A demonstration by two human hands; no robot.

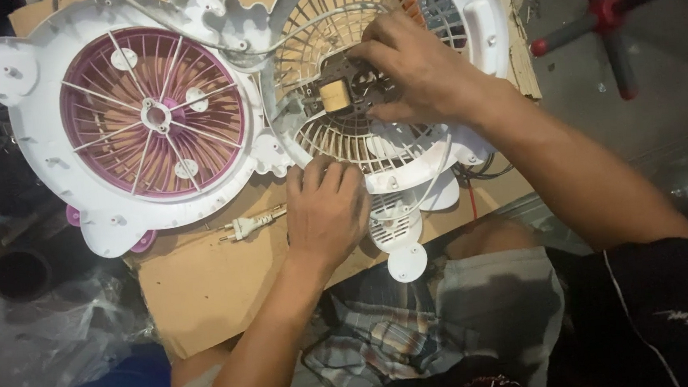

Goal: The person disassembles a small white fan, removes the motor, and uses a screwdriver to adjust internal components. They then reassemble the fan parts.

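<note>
The small dark fan motor with its tan coil (341,92) sits at the centre of the round white plastic grille housing (475,37) – pinched by the curled right hand (412,67). The left hand (327,207), fingers closed, presses the housing's lower rim – best kept steady so nothing shifts on the brown cardboard sheet (203,289).

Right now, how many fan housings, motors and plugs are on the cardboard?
White fan housings: 2 (one with purple blades, one with a bare grille)
Motor: 1
Plug: 1
Total: 4
</note>
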